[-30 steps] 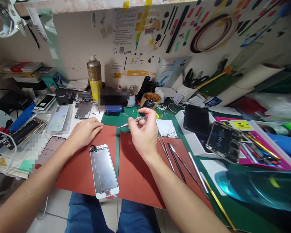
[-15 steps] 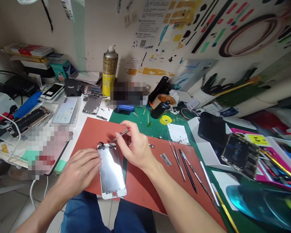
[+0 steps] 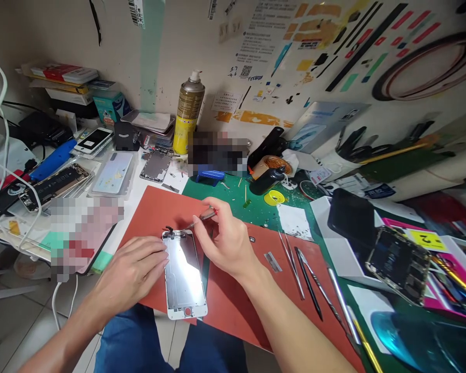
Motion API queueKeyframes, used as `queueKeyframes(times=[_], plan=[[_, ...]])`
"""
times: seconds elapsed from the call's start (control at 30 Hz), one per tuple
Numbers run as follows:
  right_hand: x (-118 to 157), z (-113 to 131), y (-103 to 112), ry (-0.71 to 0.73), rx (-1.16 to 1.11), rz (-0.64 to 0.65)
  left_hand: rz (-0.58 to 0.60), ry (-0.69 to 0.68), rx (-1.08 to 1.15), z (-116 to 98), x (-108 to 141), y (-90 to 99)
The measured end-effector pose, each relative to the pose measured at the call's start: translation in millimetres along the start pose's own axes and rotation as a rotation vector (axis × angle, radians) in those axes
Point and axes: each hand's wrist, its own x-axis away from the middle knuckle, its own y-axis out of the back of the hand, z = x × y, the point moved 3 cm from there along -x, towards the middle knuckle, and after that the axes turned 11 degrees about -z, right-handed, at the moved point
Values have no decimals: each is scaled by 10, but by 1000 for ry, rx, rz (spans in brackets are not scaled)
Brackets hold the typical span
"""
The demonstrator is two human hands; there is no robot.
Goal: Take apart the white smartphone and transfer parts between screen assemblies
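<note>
A white-framed phone screen lies back side up, its shiny metal plate showing and its round button hole toward me. My left hand holds it by the left edge, fingers together and fingertips on the rim; the thumb is hidden. In my right hand, thumb and fingers pinch a slim screwdriver with a red end. Its thin tip points at the top edge of the screen, near a black flex cable. Whether the tip touches a screw is too small to tell.
Under the work lies a red-brown mat. Right of my hand are tweezers, a black pen-like tool and metal picks. A white box holds phone parts. A spray can and several phones stand behind and left.
The whole scene has shifted right in the picture as the camera turned a little left. Both hands keep nearly the same places on the screen, the screwdriver still at its top edge.
</note>
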Motion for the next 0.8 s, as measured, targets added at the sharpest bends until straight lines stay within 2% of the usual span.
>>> queueKeyframes(times=[0.13,0.27,0.4,0.47,0.63,0.8], plan=[[-41,105,-9,180,41,63,-15,-2,-11,-26,-11,13],[-190,208,-25,342,197,136,-25,3,0,-33,-16,33],[-373,248,-69,277,252,404,-31,-7,-2,-9,2,35],[-424,255,-101,229,270,476,-28,-6,0,8,21,22],[-426,230,-162,153,273,401,-11,-2,6,24,58,-7],[-373,244,-118,123,155,432,-18,21,33,19,34,0]])
